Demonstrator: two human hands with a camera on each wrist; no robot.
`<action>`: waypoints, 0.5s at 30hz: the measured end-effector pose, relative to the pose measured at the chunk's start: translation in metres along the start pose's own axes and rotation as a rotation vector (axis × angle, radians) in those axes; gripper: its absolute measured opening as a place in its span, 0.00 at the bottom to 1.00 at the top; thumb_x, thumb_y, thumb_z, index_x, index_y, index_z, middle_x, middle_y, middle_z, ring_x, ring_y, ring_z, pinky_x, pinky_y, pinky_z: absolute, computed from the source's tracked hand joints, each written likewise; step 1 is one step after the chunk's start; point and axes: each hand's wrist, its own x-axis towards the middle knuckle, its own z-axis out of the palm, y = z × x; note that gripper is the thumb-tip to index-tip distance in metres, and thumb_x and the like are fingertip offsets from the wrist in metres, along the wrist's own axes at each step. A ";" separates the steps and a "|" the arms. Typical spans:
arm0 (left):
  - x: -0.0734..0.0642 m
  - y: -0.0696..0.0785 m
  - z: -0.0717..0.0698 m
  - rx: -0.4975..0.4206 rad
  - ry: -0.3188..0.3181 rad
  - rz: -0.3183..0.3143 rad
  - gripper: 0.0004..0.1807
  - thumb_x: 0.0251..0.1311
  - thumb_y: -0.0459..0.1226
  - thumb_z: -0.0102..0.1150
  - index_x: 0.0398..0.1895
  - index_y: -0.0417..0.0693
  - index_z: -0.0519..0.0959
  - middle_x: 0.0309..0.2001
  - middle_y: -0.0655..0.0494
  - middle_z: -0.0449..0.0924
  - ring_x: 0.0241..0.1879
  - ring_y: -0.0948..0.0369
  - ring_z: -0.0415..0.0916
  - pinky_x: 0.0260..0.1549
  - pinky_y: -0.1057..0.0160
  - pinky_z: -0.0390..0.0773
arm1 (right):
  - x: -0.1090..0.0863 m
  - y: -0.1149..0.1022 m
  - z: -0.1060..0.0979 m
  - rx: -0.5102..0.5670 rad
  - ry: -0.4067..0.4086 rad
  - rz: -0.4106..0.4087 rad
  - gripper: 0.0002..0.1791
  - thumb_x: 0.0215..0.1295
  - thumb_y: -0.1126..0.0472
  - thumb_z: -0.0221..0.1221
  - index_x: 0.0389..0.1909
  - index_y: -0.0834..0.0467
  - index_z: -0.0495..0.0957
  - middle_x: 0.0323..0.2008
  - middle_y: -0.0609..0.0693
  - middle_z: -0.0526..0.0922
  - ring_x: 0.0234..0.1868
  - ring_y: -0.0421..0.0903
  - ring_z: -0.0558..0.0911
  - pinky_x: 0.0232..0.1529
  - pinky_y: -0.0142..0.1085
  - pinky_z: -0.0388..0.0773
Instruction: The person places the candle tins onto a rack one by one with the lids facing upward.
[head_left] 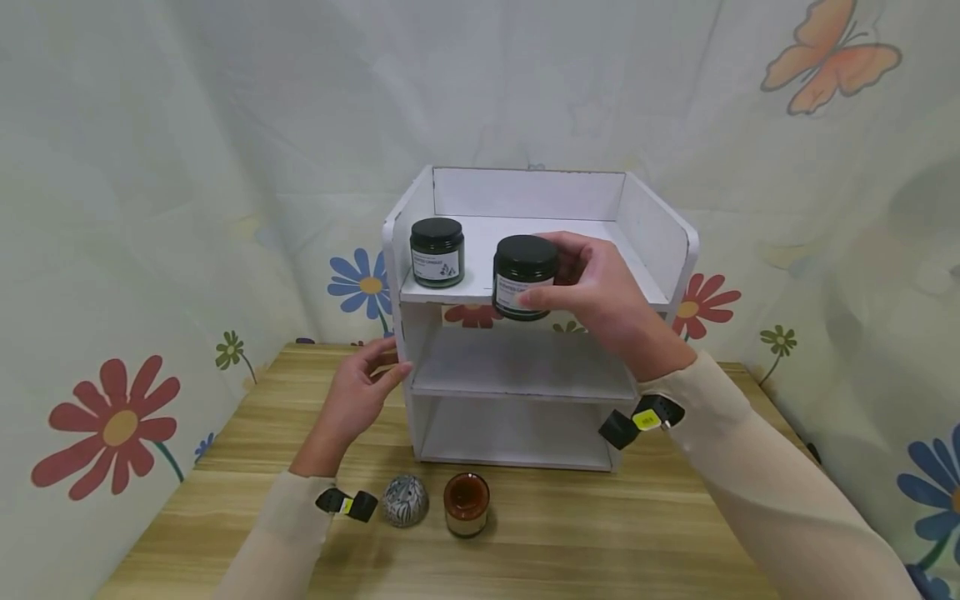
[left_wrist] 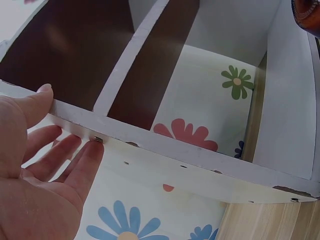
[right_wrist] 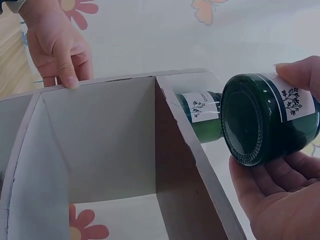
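Observation:
My right hand [head_left: 600, 287] holds a dark green glass candle jar [right_wrist: 245, 120] with a black lid and white label, thumb on the label and fingers behind. The jar overlaps the front edge of the top shelf in the head view; its ridged base shows in the right wrist view. A matching candle jar [head_left: 437, 252] stands upright on that shelf at the left. Beside the white shelf unit [head_left: 525, 392], my left hand [head_left: 360, 392] touches the left side panel [left_wrist: 145, 140]. Its thumb lies at the front edge, with the fingers loosely extended along the outer face.
On the wooden table [head_left: 570, 533], before the unit, sit an amber glass candle jar [head_left: 467, 504] and a round grey-and-white patterned object [head_left: 406, 501]. Two lower compartments open toward me. A flower-printed curtain [head_left: 247, 167] surrounds the table at back and sides.

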 end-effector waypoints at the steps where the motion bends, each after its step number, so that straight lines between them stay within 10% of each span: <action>1: 0.000 0.000 0.000 0.001 0.002 -0.003 0.29 0.70 0.46 0.63 0.71 0.51 0.73 0.67 0.49 0.75 0.66 0.47 0.76 0.67 0.46 0.75 | 0.001 0.000 0.000 0.000 0.000 -0.004 0.31 0.55 0.62 0.74 0.62 0.55 0.79 0.52 0.55 0.86 0.45 0.50 0.84 0.47 0.34 0.87; 15: 0.000 0.001 0.001 0.018 0.004 -0.019 0.29 0.69 0.46 0.64 0.71 0.51 0.73 0.67 0.49 0.75 0.66 0.47 0.76 0.68 0.46 0.75 | 0.010 -0.001 0.001 0.048 -0.009 -0.014 0.29 0.55 0.63 0.73 0.60 0.55 0.81 0.50 0.54 0.88 0.45 0.49 0.86 0.47 0.33 0.87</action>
